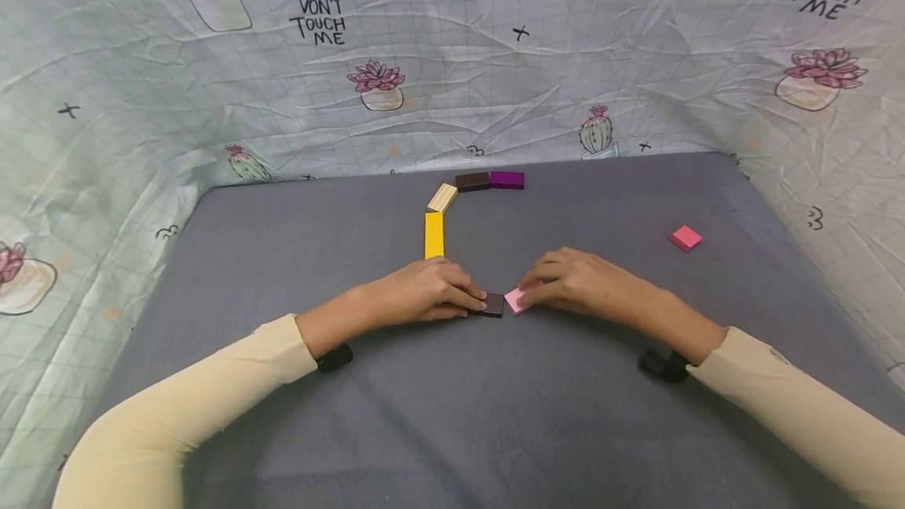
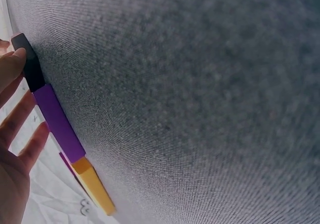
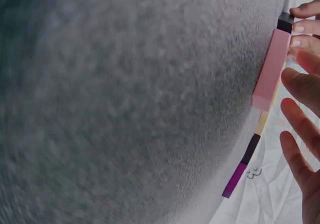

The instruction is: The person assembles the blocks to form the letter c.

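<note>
In the head view, my left hand (image 1: 434, 289) holds a flat black block (image 1: 494, 305) by its left end. The left wrist view shows the thumb on that black block (image 2: 31, 67), with a purple block (image 2: 59, 124) joined end to end after it; from the head, my hand covers the purple one. My right hand (image 1: 576, 281) pinches a light pink block (image 1: 515, 301), set at an angle beside the black block's right end. Part of the pink block (image 3: 271, 69) is hidden by fingers from above, while the right wrist view shows its long side.
Beyond my left hand, a yellow block (image 1: 434, 236), a pale wood block (image 1: 442, 198), a dark brown block (image 1: 473, 181) and another purple block (image 1: 507, 180) continue a curved row on the grey cloth (image 1: 566, 430). A brighter pink block (image 1: 686, 238) lies apart at right. Printed fabric (image 1: 452, 45) walls the back.
</note>
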A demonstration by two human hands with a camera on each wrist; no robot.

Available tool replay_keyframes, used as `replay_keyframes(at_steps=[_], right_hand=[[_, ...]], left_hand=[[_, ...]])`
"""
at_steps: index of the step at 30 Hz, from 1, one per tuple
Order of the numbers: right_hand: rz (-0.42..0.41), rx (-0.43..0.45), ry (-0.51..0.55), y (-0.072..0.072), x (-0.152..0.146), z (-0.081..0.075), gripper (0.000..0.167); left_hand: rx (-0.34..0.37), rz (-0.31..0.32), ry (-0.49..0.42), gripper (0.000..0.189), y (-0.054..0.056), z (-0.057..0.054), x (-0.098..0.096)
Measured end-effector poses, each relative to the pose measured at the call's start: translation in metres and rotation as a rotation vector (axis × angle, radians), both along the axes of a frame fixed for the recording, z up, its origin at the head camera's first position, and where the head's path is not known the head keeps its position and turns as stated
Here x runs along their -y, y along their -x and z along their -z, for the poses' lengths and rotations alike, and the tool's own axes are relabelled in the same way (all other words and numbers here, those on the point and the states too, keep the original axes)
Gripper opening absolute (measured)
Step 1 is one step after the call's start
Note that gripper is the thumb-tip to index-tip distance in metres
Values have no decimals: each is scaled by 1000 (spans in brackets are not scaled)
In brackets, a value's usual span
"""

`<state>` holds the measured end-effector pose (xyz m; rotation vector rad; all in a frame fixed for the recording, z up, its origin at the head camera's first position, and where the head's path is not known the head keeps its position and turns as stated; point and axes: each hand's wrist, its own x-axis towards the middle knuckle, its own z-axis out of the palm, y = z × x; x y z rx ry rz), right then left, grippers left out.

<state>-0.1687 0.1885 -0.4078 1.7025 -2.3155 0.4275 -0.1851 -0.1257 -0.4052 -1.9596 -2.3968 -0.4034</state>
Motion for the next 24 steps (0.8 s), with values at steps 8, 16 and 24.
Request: replay_keyframes(at_steps=[8,16,24], right_hand=[[10,34,-3,0,-1,1,28],[14,40,-4,0,-1,1,25],[30,39,-32,0,-2,1,24]], left_hand=[[5,-7,-12,25,0,0,0],[38,-62,11,17,-4,-3,-10],[-42,-23,5,21,-4,-2,-20]])
